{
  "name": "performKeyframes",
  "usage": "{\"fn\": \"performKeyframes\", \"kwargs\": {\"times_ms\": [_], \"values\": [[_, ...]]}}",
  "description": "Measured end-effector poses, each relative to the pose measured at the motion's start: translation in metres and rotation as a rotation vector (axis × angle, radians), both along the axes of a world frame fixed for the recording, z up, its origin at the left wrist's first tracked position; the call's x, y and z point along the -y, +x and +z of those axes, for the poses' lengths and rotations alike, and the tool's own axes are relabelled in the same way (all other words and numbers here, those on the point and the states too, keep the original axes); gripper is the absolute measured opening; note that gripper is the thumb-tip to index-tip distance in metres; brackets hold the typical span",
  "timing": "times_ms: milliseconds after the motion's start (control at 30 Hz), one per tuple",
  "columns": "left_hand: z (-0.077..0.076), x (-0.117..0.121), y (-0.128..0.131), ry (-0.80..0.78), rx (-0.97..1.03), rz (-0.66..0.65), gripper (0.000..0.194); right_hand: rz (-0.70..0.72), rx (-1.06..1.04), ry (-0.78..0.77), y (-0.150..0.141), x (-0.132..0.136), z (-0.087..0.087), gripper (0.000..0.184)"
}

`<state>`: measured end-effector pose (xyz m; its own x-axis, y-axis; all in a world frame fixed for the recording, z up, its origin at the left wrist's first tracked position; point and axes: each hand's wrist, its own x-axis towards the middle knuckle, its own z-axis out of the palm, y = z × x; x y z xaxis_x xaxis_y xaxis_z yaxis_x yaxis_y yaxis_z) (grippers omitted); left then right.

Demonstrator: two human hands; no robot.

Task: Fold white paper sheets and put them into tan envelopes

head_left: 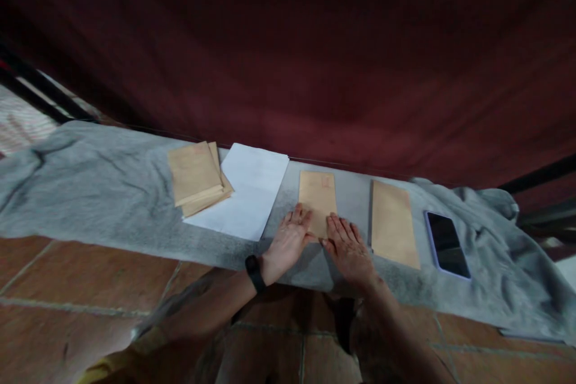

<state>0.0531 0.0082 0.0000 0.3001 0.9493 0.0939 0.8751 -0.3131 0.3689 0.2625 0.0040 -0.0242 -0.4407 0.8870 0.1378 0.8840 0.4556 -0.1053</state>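
Note:
A brown paper envelope (317, 192) with a small reddish print near its top right lies flat in front of me. My left hand (291, 235) rests on its lower left edge, fingers stretched out. On its lower right edge lies my right hand (349, 248), also flat with the fingers extended. Both thumbs come close together at the envelope's bottom edge, partly covering it. Left of my hands is a stack of white paper sheets (252, 192), partly under a loose pile of brown envelopes (195, 174). To the right sits a neat stack of brown envelopes (394, 225).
A smartphone (447, 245) with a pale purple case lies right of the neat stack. Grey cloth (108, 192) covers the narrow bench, bunched at the right end. Behind it hangs a dark red curtain (306, 72). Terracotta tiles (90, 276) make up the floor.

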Motion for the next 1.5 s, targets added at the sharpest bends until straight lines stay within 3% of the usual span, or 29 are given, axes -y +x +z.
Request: {"fn": "performKeyframes", "kwargs": {"times_ms": [467,667,767,867,1000,1100,1200,1300,1500], "values": [[0.000,-0.004,0.014,-0.275,0.670,0.234,0.097,0.020,-0.016,0.080,0.001,-0.001,-0.004,0.057],[0.006,-0.009,0.022,-0.325,1.071,0.223,0.098,0.104,-0.075,0.035,-0.011,0.000,0.010,0.070],[0.016,-0.010,0.026,-0.397,1.333,0.178,0.102,0.099,-0.133,0.018,-0.017,-0.003,0.018,0.059],[0.027,-0.011,0.026,-0.458,1.524,0.189,0.099,0.007,-0.354,-0.011,-0.015,-0.009,0.030,0.056],[0.037,-0.012,0.024,-0.557,1.722,0.239,0.080,-0.199,-0.966,-0.144,-0.018,-0.013,0.044,0.050],[0.035,-0.011,0.029,-0.713,1.748,0.255,0.068,-0.362,-1.454,-0.331,-0.033,-0.011,0.046,0.055],[0.027,-0.010,0.037,-0.794,1.791,0.290,0.068,-0.388,-1.793,-0.497,-0.050,-0.008,0.044,0.058],[0.017,-0.009,0.041,-0.814,1.799,0.330,0.056,-0.363,-1.857,-0.569,-0.058,-0.005,0.044,0.051],[0.005,-0.013,0.032,-0.783,1.682,0.372,0.050,-0.298,-1.597,-0.490,-0.050,-0.001,0.042,0.034]]}}
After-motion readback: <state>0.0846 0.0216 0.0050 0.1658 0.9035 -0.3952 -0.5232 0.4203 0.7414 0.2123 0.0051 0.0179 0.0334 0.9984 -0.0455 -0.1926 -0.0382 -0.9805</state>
